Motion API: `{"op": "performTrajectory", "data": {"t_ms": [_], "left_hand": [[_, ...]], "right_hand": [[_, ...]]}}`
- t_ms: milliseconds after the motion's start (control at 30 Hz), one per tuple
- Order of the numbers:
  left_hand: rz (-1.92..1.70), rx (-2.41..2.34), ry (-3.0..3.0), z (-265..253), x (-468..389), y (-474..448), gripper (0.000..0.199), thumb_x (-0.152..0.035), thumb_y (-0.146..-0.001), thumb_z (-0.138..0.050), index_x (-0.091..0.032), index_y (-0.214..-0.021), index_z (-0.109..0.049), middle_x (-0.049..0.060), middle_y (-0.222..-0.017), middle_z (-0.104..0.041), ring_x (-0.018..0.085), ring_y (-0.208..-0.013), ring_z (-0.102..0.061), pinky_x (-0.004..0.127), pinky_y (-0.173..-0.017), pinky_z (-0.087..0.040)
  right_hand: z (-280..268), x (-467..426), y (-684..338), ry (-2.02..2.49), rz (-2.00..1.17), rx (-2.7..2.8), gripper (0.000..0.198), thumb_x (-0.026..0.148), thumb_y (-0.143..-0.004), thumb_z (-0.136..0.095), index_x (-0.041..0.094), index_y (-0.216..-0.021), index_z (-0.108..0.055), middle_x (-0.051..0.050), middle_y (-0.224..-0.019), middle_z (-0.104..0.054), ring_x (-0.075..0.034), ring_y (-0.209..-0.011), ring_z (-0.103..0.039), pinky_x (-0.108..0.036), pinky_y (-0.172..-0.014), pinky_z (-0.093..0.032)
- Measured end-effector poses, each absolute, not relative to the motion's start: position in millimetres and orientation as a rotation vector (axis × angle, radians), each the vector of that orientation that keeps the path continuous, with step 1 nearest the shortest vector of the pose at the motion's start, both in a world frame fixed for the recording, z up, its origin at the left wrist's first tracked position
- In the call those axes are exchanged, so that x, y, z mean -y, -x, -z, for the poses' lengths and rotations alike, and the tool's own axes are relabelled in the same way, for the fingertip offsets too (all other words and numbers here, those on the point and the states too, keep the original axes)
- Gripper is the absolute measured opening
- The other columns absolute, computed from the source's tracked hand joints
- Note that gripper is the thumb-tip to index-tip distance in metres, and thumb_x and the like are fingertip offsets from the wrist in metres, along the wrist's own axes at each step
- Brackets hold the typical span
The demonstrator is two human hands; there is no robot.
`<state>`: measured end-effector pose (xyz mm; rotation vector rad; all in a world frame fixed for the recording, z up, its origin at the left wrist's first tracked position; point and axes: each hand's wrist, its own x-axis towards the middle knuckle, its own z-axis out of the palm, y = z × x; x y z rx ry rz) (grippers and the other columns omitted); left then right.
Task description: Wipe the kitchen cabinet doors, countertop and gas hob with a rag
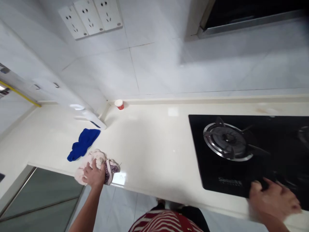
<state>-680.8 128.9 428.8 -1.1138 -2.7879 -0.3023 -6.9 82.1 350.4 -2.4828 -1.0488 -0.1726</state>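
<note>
A pale pink cloth (80, 174) with a purple-and-white patterned end lies bunched near the counter's front edge. My left hand (95, 175) is on top of it, fingers somewhat spread and curled into the fabric. Just behind the cloth lies a crumpled blue cloth (83, 144). On the right, my right hand (275, 198) is at the front edge of the black gas hob (212, 174). Its thumb and forefinger are around a dark control knob (263, 183), partly hidden and a little blurred.
A ring burner (228, 141) with a metal pan support sits in the hob. A small red-and-white paper cup (119, 104) stands by the back wall. Wall sockets (90, 17) are at upper left, a dark range hood (253, 14) at upper right. Grey cabinet fronts (43, 193) are below the counter.
</note>
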Motion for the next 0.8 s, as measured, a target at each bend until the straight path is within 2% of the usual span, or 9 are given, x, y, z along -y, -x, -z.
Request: {"op": "performTrajectory", "data": {"t_ms": [100,267,533,800], "left_hand": [[0.299,2.751,1.144,-424,-126,662,0.057,-0.053,-0.092,-0.046,-0.023,-0.141,-0.05,0.019,-0.157,-0.038,0.039,-0.144,-0.034,0.069,-0.109,-0.034],[0.298,2.674,1.234,-415,-117,626,0.057,-0.055,-0.092,-0.047,-0.023,-0.139,-0.052,0.018,-0.156,-0.038,0.039,-0.143,-0.034,0.065,-0.108,-0.036],[0.266,2.568,1.593,-414,-101,534,0.059,-0.055,-0.091,-0.052,-0.025,-0.142,-0.049,0.018,-0.158,-0.036,0.038,-0.147,-0.03,0.063,-0.112,-0.033],[0.23,2.296,2.154,-420,-78,411,0.061,-0.054,-0.088,-0.058,-0.028,-0.143,-0.049,0.016,-0.161,-0.032,0.036,-0.151,-0.024,0.061,-0.117,-0.027]], "right_hand": [[-357,-84,14,2.46,0.218,0.975,0.06,0.059,-0.087,-0.033,0.024,-0.127,-0.061,-0.024,-0.137,-0.051,-0.045,-0.134,-0.04,-0.065,-0.101,-0.031],[-357,-85,13,2.45,0.222,1.009,0.055,0.054,-0.088,-0.036,0.017,-0.117,-0.064,-0.025,-0.135,-0.052,-0.043,-0.132,-0.042,-0.06,-0.102,-0.031],[-364,-91,16,2.403,0.18,0.989,0.046,0.039,-0.083,-0.045,0.013,-0.117,-0.063,-0.021,-0.139,-0.049,-0.036,-0.135,-0.037,-0.058,-0.112,-0.024],[-388,-95,18,2.285,-0.178,0.944,0.045,0.034,-0.087,-0.046,0.011,-0.123,-0.057,-0.022,-0.149,-0.037,-0.035,-0.144,-0.019,-0.06,-0.118,-0.008]]}}
